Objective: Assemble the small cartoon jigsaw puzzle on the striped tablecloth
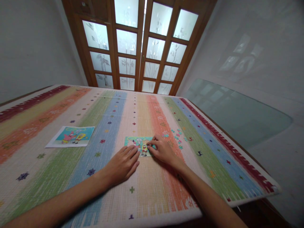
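Observation:
A small, partly assembled cartoon jigsaw puzzle lies in the middle of the striped tablecloth. My left hand lies flat on the cloth, fingers stretched out, its fingertips touching the puzzle's lower left edge. My right hand rests on the puzzle's right side, fingers bent and pressing down on its pieces. Several loose puzzle pieces are scattered just right of the puzzle, beyond my right hand.
A printed reference picture with the same cartoon lies on the cloth to the left. A glass sheet leans against the wall on the right. Wooden doors with frosted panes stand behind the table's far edge.

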`<state>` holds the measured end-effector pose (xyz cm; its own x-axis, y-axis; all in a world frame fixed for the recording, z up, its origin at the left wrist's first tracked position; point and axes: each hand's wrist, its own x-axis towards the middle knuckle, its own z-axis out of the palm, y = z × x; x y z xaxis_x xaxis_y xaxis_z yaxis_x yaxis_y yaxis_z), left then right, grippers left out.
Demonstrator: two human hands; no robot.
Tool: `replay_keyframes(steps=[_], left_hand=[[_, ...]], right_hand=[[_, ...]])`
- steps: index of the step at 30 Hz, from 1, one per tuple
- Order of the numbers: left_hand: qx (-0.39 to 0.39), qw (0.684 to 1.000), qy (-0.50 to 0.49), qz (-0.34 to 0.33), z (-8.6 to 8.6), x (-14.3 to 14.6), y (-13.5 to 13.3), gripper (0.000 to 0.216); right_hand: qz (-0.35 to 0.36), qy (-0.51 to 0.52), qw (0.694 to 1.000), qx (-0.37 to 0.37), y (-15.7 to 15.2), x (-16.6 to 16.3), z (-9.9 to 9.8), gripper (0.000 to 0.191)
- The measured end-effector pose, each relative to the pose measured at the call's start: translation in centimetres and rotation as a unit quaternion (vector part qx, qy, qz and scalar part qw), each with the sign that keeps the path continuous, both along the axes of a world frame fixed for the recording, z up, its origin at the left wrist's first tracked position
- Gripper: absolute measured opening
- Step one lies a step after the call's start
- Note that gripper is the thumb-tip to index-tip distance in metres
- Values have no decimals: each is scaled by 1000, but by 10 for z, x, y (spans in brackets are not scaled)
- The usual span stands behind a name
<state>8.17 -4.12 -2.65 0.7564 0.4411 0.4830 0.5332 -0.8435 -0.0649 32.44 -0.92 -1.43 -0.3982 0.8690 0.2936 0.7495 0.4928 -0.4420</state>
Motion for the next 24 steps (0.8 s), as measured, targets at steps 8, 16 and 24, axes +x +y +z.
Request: replay_keyframes(steps=[8, 16, 24], left_hand=[[-6, 1000, 1, -1, 2, 1, 0, 29], [2, 1000, -6, -2, 0, 0, 0, 29], [13, 1000, 5, -1, 3, 1, -1, 31]], right_hand=[[-41, -1, 999, 17, 2, -1, -3, 11], [-34, -13, 999, 23, 5, 0, -2, 12], [-45, -25, 999, 14, 8, -4, 1, 13]])
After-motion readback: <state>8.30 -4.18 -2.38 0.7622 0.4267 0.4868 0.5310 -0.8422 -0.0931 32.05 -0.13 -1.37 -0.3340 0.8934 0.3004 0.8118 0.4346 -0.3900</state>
